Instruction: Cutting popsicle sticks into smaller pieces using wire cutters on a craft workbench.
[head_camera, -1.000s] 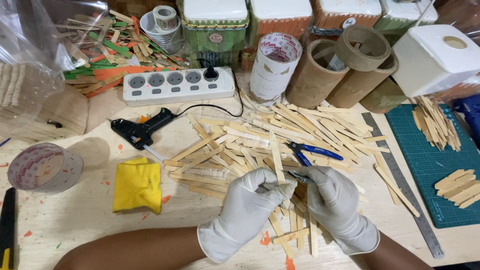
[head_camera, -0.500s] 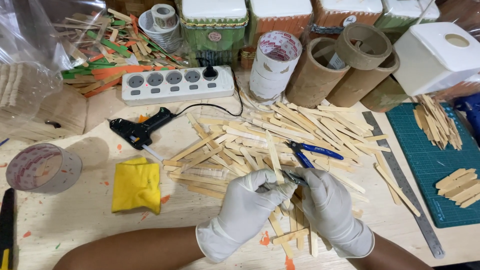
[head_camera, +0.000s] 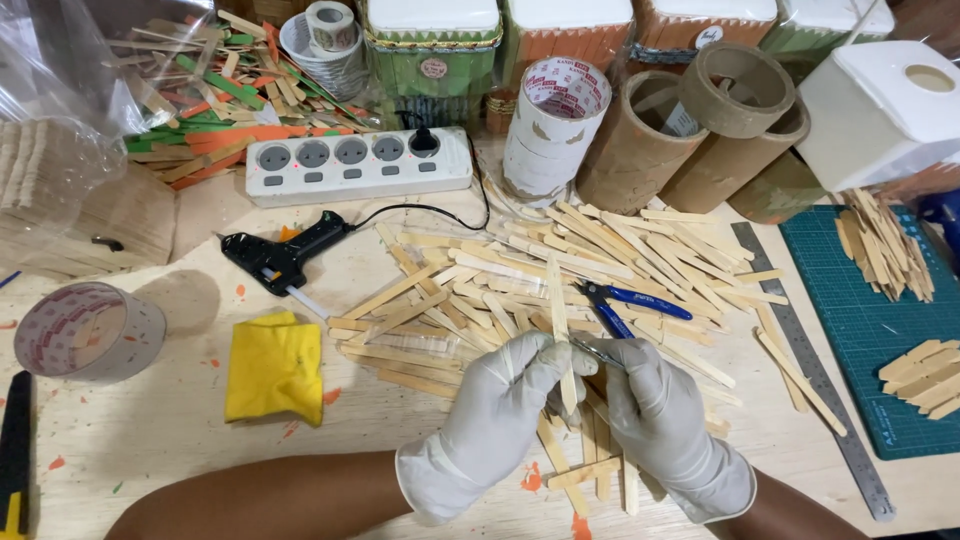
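Both my hands wear white gloves at the table's front edge. My left hand (head_camera: 500, 400) pinches a long wooden craft stick (head_camera: 558, 310) that stands nearly upright over a pile of similar sticks (head_camera: 470, 300). My right hand (head_camera: 655, 415) grips small blue-handled cutting pliers (head_camera: 620, 305), whose jaws point left and touch the held stick near my left fingertips. Several short cut sticks (head_camera: 590, 470) lie under and between my wrists.
A black glue gun (head_camera: 285, 255) and white power strip (head_camera: 360, 165) lie at the back left. A yellow cloth (head_camera: 275, 365) and a tape roll (head_camera: 85, 330) sit left. Cardboard tubes (head_camera: 690, 130), a steel ruler (head_camera: 810, 365) and a green cutting mat (head_camera: 880, 330) are on the right.
My hands shifted slightly left and closer together. The pliers' jaws now meet the upright stick.
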